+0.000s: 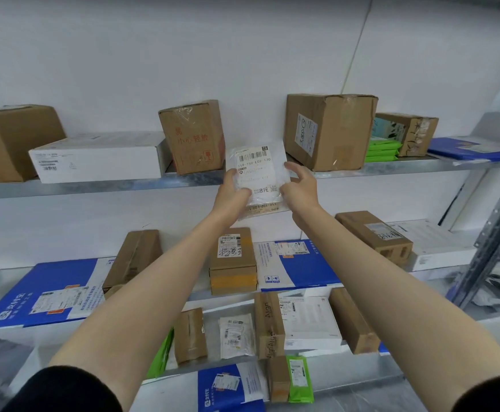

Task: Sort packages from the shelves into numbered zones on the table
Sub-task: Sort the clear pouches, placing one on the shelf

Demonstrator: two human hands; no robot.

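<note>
A small clear plastic package (257,173) with a white barcode label is held up in front of the top shelf (94,185). My left hand (232,193) grips its lower left edge, thumb over the front. At the package's right edge my right hand (300,185) holds on, its fingers spread along that side. A second flat label or package (265,210) shows just beneath it. The numbered table zones are out of view.
Brown cartons (193,136), (329,130) stand on the top shelf either side of the package, next to a white flat box (97,157). On the shelves below lie blue mailers (46,292), brown boxes (233,260) and green pouches (300,379). A metal upright (492,233) rises on the right.
</note>
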